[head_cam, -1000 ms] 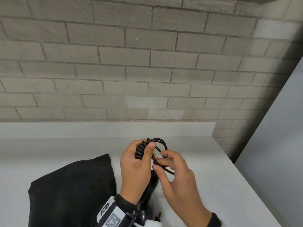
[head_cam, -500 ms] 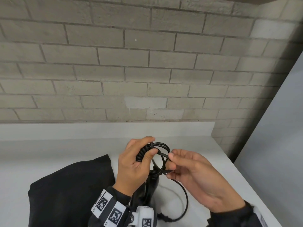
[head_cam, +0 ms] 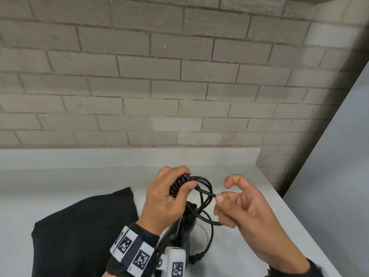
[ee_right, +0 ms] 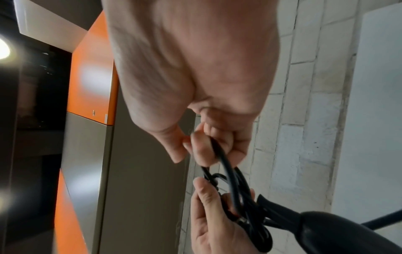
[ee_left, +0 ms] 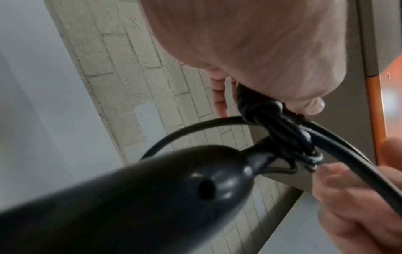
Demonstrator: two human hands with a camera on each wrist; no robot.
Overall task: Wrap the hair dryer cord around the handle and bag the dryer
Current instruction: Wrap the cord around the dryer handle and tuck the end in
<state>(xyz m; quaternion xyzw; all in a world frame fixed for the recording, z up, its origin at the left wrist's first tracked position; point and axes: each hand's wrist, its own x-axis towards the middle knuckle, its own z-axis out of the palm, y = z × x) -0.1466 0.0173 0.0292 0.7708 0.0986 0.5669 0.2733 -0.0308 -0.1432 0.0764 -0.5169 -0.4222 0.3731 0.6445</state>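
A black hair dryer (head_cam: 179, 230) stands over the white counter (head_cam: 239, 246), its handle end up. My left hand (head_cam: 184, 179) grips the handle's top, thumb pressed on tight cord coils (head_cam: 178, 185). Loose loops of black cord (head_cam: 207, 188) spring from the coils. My right hand (head_cam: 220, 198) pinches one strand just right of the loops, index finger raised. The slack hangs down to the counter (head_cam: 209, 240). In the left wrist view the dryer (ee_left: 152, 189) fills the foreground under the cord bundle (ee_left: 287, 137). The right wrist view shows the pinched cord (ee_right: 219, 154).
A flat black cloth bag (head_cam: 83, 232) lies on the counter left of the dryer. A brick wall (head_cam: 179, 86) rises behind a low white backsplash. A grey panel (head_cam: 339, 176) borders the counter's right edge. An orange and grey cabinet (ee_right: 91, 86) shows in the wrist views.
My right hand has moved right, away from the left hand, drawing a cord strand out with it. The left hand keeps its grip on the coiled handle.
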